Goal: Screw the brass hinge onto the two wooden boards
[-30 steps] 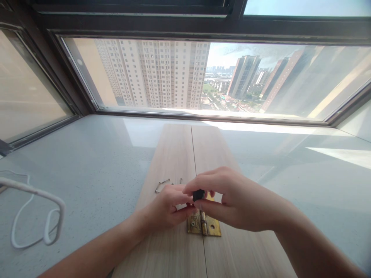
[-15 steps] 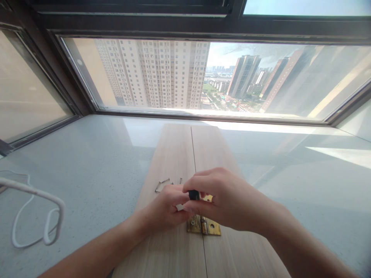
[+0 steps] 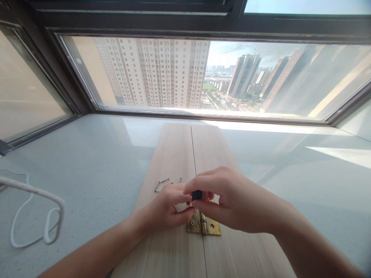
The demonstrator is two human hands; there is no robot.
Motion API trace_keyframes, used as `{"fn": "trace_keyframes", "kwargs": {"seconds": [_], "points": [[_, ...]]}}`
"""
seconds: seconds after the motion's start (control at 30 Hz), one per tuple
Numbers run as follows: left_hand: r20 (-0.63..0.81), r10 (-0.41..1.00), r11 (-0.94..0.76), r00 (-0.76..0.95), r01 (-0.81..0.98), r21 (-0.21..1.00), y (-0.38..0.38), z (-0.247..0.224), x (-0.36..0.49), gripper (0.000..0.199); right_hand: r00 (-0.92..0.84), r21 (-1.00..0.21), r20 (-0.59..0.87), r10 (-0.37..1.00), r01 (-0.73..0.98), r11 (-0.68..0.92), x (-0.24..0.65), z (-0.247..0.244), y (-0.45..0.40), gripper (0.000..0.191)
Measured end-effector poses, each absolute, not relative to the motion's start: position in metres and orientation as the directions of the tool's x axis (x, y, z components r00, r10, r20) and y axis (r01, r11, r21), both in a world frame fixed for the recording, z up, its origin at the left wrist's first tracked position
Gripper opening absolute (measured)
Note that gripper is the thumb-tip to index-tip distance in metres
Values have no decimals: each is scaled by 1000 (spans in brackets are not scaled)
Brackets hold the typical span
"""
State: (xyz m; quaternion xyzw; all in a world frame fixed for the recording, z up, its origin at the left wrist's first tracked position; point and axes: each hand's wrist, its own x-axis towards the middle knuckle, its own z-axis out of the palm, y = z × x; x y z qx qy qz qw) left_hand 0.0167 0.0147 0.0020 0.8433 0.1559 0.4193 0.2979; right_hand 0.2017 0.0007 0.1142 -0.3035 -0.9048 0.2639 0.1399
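My right hand (image 3: 222, 197) grips a short black screwdriver handle (image 3: 197, 194) between thumb and fingers, seen almost end-on; its shaft and tip are hidden. Close against it on the left, my left hand (image 3: 171, 204) has its thumb and fingertips bent together over the hinge, and what they hold cannot be made out. Below both hands lies a worn brass hinge (image 3: 203, 226), its knuckle along the seam between two wooden boards (image 3: 176, 150). A screw head (image 3: 193, 223) shows in the hinge's near left hole, while the near right hole is bare. My hands cover the hinge's far part.
Several loose screws (image 3: 162, 181) lie on the left board, just beyond my left hand. A white bent rod or tube (image 3: 34, 192) and a thin white cable (image 3: 14, 224) are at the left on the pale speckled sill (image 3: 101, 162). A dark-framed window (image 3: 185, 114) closes off the back.
My right hand has shifted slightly right and turned a little with the black handle. My left thumb has moved slightly toward the right; the boards and hinge stay put.
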Motion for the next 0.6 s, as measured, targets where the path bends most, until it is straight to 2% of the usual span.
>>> {"fn": "trace_keyframes", "kwargs": {"seconds": [0.17,0.33,0.4,0.5,0.6], "points": [[637,509,-773,580,-18,634,16,-4,17,8,-772,-516,90,629,504,693,198,114,1,9],[606,535,-760,589,22,650,17,-10,16,13,-706,-434,94,702,605,667,194,114,-1,8],[616,533,-777,580,48,628,18,-12,16,12,-713,-459,86,696,592,663,195,113,-2,2],[652,498,-812,572,44,582,19,-13,15,12,-759,-529,68,647,523,669,197,112,-3,11],[632,496,-800,596,31,599,18,-11,15,12,-751,-535,46,659,539,651,198,111,-1,15]]}}
